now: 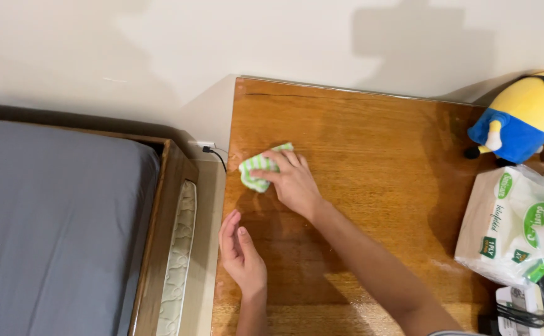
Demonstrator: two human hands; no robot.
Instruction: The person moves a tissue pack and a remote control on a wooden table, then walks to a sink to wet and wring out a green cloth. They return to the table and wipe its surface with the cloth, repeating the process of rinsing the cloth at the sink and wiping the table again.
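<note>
My right hand (293, 182) presses flat on a green-and-white striped cloth (254, 168) near the left edge of a brown wooden table (371, 149). Its fingers cover the cloth's right part. My left hand (241, 252) rests on its side at the table's left edge, below the cloth. That hand's fingers are loosely curved and hold nothing.
A yellow-and-blue plush toy (524, 118) sits at the table's far right. Below it lies a white plastic pack of tissues (508, 227), with dark items at the bottom right corner. A bed with a grey sheet (54, 230) stands left of the table. A wall socket with a black cable (206, 147) is between them.
</note>
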